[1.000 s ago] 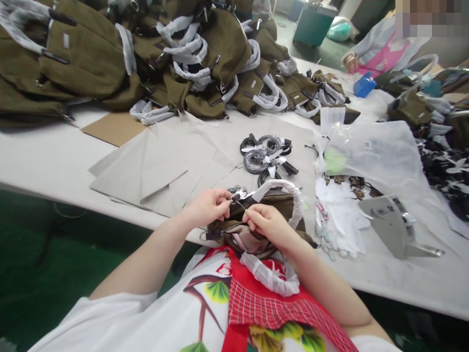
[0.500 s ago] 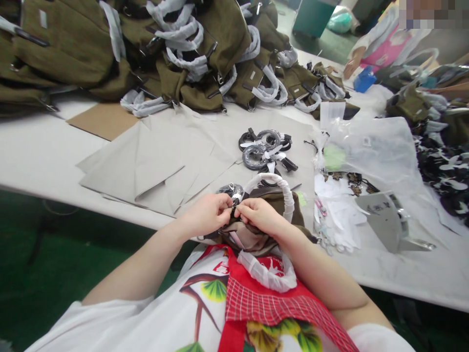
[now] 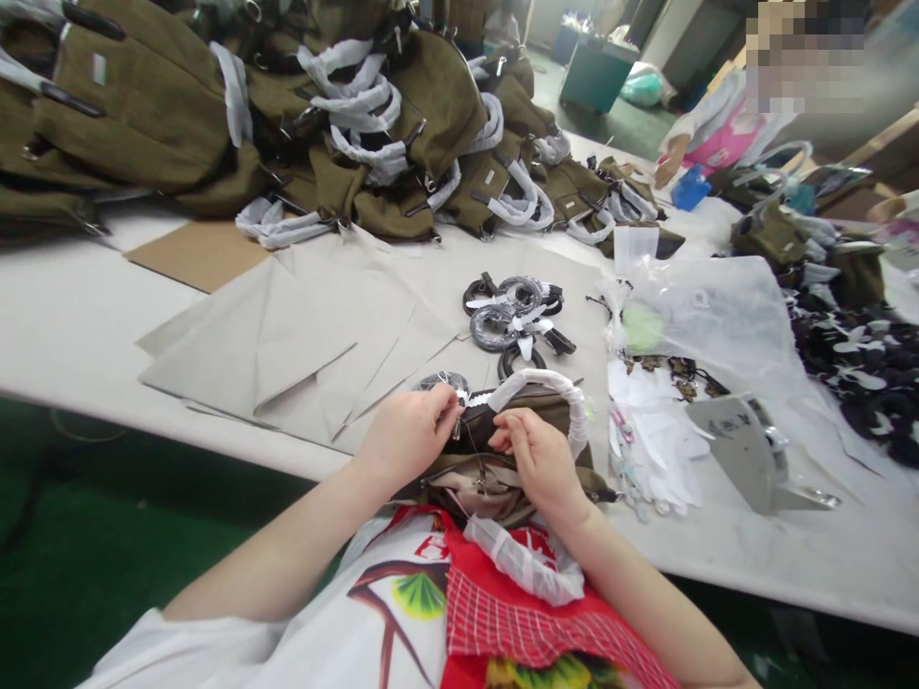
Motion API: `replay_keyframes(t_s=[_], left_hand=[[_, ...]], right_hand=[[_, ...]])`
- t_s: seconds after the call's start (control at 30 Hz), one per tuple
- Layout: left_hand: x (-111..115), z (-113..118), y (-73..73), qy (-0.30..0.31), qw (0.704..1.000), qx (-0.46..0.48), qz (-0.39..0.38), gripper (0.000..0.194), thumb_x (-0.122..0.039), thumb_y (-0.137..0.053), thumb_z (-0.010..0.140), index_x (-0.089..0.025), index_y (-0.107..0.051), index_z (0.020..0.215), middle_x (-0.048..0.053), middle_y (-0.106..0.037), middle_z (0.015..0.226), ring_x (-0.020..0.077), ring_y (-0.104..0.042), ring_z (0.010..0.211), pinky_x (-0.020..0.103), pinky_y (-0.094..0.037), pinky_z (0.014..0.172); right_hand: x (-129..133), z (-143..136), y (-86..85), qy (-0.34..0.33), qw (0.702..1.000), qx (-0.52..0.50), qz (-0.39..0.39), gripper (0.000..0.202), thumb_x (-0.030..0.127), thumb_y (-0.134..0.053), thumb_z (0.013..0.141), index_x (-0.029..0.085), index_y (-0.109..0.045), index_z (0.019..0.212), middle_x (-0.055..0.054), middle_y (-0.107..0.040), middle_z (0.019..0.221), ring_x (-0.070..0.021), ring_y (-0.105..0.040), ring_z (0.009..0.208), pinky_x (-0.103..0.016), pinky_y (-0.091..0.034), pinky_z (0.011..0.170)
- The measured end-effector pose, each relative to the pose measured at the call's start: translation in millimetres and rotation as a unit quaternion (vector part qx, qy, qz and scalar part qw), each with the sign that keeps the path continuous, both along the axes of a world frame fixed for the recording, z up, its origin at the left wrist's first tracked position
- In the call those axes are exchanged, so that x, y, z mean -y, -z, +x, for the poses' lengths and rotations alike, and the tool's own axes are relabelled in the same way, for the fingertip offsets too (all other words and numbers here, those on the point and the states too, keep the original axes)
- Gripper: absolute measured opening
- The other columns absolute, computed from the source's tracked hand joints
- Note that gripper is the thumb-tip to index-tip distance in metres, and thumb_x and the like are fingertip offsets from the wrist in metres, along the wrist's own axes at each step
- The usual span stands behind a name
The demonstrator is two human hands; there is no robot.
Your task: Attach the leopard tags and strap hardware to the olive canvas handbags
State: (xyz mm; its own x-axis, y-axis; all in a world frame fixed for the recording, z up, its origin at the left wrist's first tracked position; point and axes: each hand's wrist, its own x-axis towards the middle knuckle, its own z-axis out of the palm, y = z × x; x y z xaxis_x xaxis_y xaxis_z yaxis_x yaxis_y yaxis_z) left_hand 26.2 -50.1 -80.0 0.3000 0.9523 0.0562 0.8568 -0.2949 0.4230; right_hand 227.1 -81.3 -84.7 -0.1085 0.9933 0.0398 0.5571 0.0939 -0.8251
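Observation:
An olive-green handbag (image 3: 552, 410) lies opened against my body, its pale lining (image 3: 478, 488) showing. One white-wrapped handle (image 3: 574, 392) arches over its far side; another wrapped handle (image 3: 524, 565) hangs over my red apron. My left hand (image 3: 409, 431) is closed in a pinch above the bag's left side, close to a small metal pull (image 3: 458, 427); what its fingertips hold is hidden. Over the bag's opening, my right hand (image 3: 540, 461) has curled fingers with thumb and fingertips together. A thin string hangs between the hands. Just beyond my left fingertips sits a plastic-wrapped coiled strap (image 3: 443, 381).
More coiled straps (image 3: 513, 311) lie ahead. Grey sheets (image 3: 236, 335) and brown cardboard (image 3: 197, 254) cover the left. Piled olive bags (image 3: 402, 115) line the back. White tags (image 3: 650, 431), a metal-edged holder (image 3: 739, 450) and a plastic bag (image 3: 710, 297) are right. A co-worker (image 3: 718, 124) stands beyond.
My hands, fingertips together before, have drawn apart, the right one moving to the right and slightly nearer me. More of the bag's opening shows between them. The camera view has shifted slightly.

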Motion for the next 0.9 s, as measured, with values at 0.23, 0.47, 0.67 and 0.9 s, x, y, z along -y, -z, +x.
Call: replay_keyframes(t_s=[0.23,0.47,0.67,0.9], left_hand=[[0,2,2.4,-0.008,0.998,0.049,-0.025,0.018,-0.036,-0.050,0.092,-0.022,-0.061,0.095,0.002,-0.074,0.085,0.0206,-0.068,0.078,0.028,-0.042,0.067],[2,2,1.6,-0.008,0.998,0.054,-0.018,0.018,-0.036,-0.051,0.092,-0.022,-0.062,0.094,0.002,-0.074,0.085,0.0205,-0.068,0.078,0.028,-0.042,0.067],[2,3,3.4,-0.013,0.996,0.080,-0.023,0.019,-0.037,-0.051,0.091,-0.022,-0.063,0.092,0.003,-0.074,0.084,0.0202,-0.067,0.077,0.028,-0.044,0.069],[6,9,-9.0,-0.009,0.856,0.456,-0.243,0.047,-0.034,-0.065,0.080,-0.018,-0.049,0.120,0.003,-0.074,0.081,0.0131,-0.063,0.058,0.025,-0.052,0.060]], right_hand=[[12,16,-22.4,-0.103,0.994,0.044,0.000,0.010,0.020,-0.056,0.088,0.020,-0.064,0.093,-0.003,-0.068,0.083,-0.0145,-0.062,0.071,-0.025,-0.047,0.066],[20,15,-39.6,-0.276,0.957,0.084,0.000,0.025,0.014,-0.064,0.082,0.023,-0.069,0.104,-0.002,-0.066,0.087,-0.0144,-0.060,0.078,-0.025,-0.045,0.071],[16,9,-23.1,-0.264,0.962,0.066,0.015,0.016,0.027,-0.059,0.092,0.022,-0.074,0.092,-0.004,-0.069,0.081,-0.0144,-0.062,0.074,-0.027,-0.047,0.070],[18,7,-21.9,-0.092,0.983,-0.152,-0.050,0.015,0.033,-0.065,0.086,0.021,-0.074,0.083,-0.006,-0.071,0.084,-0.0162,-0.066,0.074,-0.030,-0.055,0.070]])
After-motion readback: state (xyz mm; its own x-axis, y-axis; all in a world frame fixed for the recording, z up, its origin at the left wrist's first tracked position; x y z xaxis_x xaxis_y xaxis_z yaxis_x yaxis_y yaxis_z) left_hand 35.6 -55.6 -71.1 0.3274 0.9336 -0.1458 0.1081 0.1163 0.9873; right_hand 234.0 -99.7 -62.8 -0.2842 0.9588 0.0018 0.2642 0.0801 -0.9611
